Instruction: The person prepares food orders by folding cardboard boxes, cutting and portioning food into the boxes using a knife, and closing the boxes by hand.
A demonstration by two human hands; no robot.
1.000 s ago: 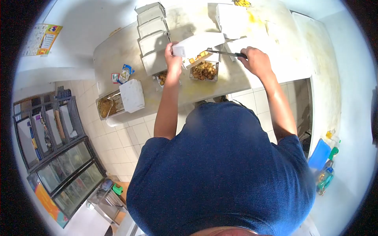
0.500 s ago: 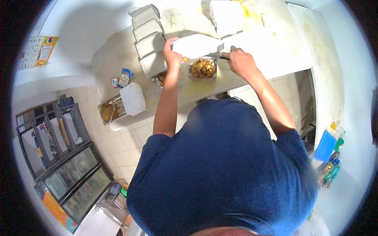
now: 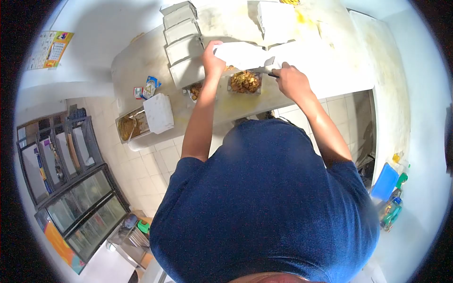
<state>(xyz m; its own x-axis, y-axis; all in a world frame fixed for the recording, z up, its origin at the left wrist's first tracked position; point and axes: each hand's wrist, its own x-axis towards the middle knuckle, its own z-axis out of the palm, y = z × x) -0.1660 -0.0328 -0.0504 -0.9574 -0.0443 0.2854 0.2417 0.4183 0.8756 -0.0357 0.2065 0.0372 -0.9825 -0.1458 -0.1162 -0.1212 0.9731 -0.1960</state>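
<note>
My left hand (image 3: 213,62) is closed on the left end of a white cardboard box (image 3: 240,54), held above the counter. Small browned food pieces show beneath its near edge. In my right hand (image 3: 293,83) is a utensil with a dark handle (image 3: 272,74); its pale end lies against the box's right side, and its exact kind is unclear. Just below the box stands a small tray of browned, chopped food (image 3: 245,82). A second food tray (image 3: 194,91) is partly hidden behind my left forearm.
A row of open white boxes (image 3: 181,32) runs along the counter's left part. More white boxes (image 3: 276,21) stand at the back. At the counter's left front corner, a metal container (image 3: 132,125) holds food under a white lid (image 3: 159,113). Blue-and-white packets (image 3: 151,87) lie nearby.
The view has shifted slightly. My right hand has turned a little, and the utensil's pale end shows more clearly beside the box. Both hands keep their hold.
</note>
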